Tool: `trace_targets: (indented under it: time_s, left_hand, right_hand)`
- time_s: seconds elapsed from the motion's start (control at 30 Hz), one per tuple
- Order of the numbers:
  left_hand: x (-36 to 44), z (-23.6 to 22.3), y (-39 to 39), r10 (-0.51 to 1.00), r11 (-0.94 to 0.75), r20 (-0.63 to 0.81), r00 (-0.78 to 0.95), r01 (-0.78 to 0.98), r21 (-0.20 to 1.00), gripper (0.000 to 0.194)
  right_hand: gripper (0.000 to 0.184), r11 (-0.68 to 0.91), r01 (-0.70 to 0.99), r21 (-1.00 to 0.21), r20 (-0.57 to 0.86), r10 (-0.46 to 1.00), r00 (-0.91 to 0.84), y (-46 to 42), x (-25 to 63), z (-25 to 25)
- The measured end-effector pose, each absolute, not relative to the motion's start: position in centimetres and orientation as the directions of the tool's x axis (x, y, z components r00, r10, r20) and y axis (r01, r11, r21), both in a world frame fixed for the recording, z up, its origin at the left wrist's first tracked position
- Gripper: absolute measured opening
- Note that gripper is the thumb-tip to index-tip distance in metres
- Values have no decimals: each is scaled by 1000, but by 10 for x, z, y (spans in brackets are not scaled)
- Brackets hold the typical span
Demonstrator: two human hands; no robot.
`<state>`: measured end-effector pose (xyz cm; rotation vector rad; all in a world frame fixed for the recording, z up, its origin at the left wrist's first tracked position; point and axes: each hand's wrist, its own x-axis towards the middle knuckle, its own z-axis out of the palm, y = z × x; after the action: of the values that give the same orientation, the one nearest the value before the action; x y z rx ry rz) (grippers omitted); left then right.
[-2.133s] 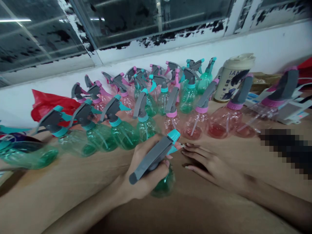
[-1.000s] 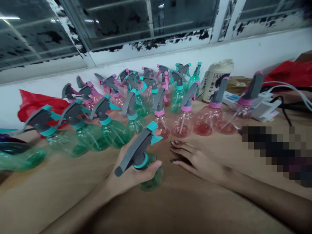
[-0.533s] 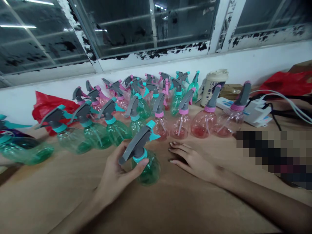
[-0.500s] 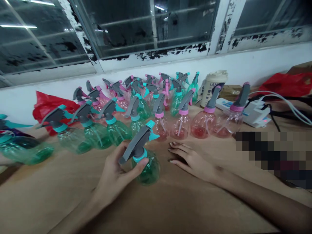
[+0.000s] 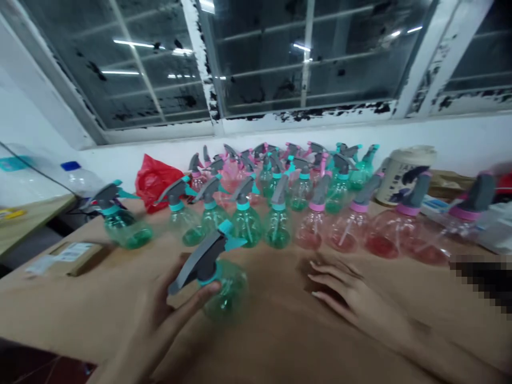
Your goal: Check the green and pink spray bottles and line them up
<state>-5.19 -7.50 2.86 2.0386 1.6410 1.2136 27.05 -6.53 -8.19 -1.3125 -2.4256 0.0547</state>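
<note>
Low and left of centre, left hand [image 5: 150,320]: head view; thumb and fingers close round a sprayer [image 5: 228,298] just under its grey head [image 5: 200,258], the far fingers mostly hidden.
Sprayer: roughly upright at lower centre, green, nozzle [image 5: 225,229] pointing right; blur hides whether its base meets the table [image 5: 280,341].
Right hand [image 5: 356,293]: lower right, palm down, fingers loosely spread, nothing visible in its hold; well apart from the sprayer.
Front row: green bottles [image 5: 245,221] at centre, pink bottles [image 5: 384,237] at centre right, beyond both hands.
Edges: red bag [image 5: 158,181] left of centre, box [image 5: 80,258] at far left, cup [image 5: 404,176] at right.
Change: the view has swung left, bringing in the box; two seconds ago the left fingers reached up by the nozzle, now they grip lower. Handling of this sprayer looks unfinished, I judge: it is in hand, apart from the row.
</note>
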Motion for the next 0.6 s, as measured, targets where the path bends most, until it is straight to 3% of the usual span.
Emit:
trace_targets:
  time_s: [0.13,0.33,0.6]
  left_hand:
    - [-100,28,-72,942,-188,319,-108,617,764,39]
    - [-160,26,-62,906,-155,325,-269,504,849,42]
    - [-222,20,1,795,-343,530,-294,504,793,29]
  right_hand:
    - [31,618,740,-265,300,782,-546,-66,223,-61]
    - [31,721,586,-371,324,692,-645,-53,153,-40]
    - [29,744,501,-442,386,663,-642,-25,92,-41]
